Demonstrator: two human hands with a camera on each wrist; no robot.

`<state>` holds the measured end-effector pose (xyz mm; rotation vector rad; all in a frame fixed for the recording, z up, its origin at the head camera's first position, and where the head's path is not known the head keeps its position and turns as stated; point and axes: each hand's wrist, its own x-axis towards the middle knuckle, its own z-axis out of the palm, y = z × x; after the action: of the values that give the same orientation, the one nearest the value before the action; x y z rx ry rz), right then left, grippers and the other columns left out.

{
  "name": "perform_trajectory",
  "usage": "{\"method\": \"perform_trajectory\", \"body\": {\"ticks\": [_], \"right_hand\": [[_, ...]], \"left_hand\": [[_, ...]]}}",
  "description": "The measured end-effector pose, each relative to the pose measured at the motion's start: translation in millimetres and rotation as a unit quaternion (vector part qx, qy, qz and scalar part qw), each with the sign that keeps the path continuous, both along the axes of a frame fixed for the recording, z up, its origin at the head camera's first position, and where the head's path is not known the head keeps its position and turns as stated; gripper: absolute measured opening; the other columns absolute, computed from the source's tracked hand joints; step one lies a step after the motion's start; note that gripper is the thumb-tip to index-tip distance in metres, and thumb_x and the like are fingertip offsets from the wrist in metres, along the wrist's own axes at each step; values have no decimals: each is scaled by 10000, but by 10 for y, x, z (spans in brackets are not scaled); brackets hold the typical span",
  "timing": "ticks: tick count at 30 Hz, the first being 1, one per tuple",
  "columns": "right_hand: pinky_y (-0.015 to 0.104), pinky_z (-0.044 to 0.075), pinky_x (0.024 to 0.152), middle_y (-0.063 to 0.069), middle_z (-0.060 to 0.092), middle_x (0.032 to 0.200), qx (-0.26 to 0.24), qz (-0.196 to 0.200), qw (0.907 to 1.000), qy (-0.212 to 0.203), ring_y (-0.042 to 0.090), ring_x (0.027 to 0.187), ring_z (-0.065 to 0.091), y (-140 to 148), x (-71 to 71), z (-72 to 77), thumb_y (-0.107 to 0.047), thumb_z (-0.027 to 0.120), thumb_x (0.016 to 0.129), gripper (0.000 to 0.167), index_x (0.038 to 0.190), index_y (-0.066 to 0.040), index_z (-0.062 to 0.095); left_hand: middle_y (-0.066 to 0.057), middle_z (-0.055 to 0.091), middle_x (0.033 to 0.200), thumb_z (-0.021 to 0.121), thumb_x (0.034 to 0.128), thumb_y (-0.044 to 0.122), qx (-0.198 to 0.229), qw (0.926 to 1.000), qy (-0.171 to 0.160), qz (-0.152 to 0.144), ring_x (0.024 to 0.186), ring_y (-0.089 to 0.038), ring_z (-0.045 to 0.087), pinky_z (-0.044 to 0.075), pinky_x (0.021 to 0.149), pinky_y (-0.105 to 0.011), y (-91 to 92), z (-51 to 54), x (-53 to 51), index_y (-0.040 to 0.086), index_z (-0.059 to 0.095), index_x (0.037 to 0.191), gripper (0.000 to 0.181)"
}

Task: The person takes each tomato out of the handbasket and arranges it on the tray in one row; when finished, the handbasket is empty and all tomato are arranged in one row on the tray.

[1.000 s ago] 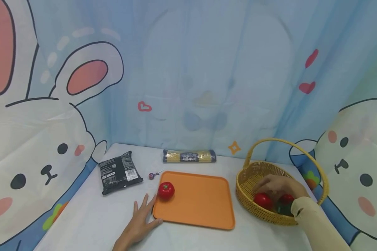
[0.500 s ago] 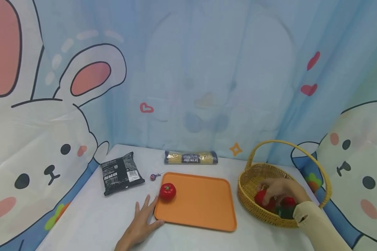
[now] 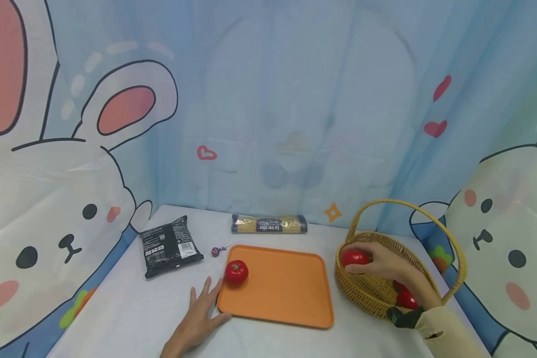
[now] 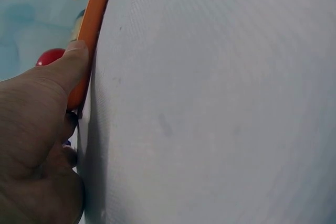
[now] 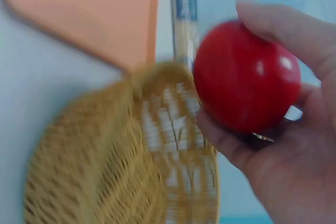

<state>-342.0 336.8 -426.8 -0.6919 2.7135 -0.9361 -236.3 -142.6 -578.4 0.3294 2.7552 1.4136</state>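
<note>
My right hand (image 3: 383, 260) grips a smooth red tomato (image 5: 244, 77) above the left side of the wicker basket (image 3: 362, 297), its thumb and fingers curled round it. More red round things (image 3: 405, 299) lie in the basket's right part, partly hidden by my forearm. With fingers spread and fairly straight, my left hand (image 3: 197, 320) touches the lower left corner of the orange tray (image 3: 286, 288). In the left wrist view its thumb (image 4: 76, 61) rests on the tray's rim. Another red tomato (image 3: 236, 272), green stem upward, sits at the tray's left side.
A black packet (image 3: 170, 247) lies at the left, with a small lollipop (image 3: 217, 251) beside it. Behind the tray is a pack of spaghetti (image 3: 269, 224). The basket's tall handle (image 3: 447, 231) arches over its right side. A printed curtain (image 3: 268, 99) hangs behind the table.
My right hand has taken hold of a tomato among the red things in the basket, lifted it and carried it left to the basket's left rim. The left hand stays at the tray.
</note>
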Motion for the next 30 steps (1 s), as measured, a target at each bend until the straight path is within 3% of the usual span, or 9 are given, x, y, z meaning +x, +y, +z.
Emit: {"method": "perform_trajectory", "body": {"ticks": [5,11,22,30], "right_hand": [[370,667,856,210,692,1322,-475,-97,9984,304,313,1113,688,-263,100,15,-129,896,869,616,1419,-10,646],[474,672,908,214,688,1334,-600,-315,9963,525,382,1175,677,-616,142,-37,-146,969,794,710,1407,8,645],[476,651,974,159,696,1281,-1342,-256,9903,242,348,1186,689,-1257,184,-314,-21,986,733,669,1313,-14,654],[547,634,992,137,716,1292,-1540,-635,9860,-38,424,1227,702,-1622,260,-530,-26,1008,693,715,1322,-42,666]], "left_hand": [[-274,311,1723,867,912,322,-30,10000,-13,31,1641,-488,111,-149,1275,-711,2,10,-5,32,410,1651,917],[-279,316,1718,857,920,339,-41,10000,7,3,1637,-496,113,-146,1278,-708,8,-2,-18,24,405,1651,915],[-282,326,1712,860,918,324,-30,10000,-60,15,1635,-503,113,-144,1277,-712,9,18,-13,21,407,1648,912],[-273,338,1711,852,925,317,-66,10000,-21,6,1637,-499,112,-150,1276,-709,9,29,-2,15,401,1650,905]]}}
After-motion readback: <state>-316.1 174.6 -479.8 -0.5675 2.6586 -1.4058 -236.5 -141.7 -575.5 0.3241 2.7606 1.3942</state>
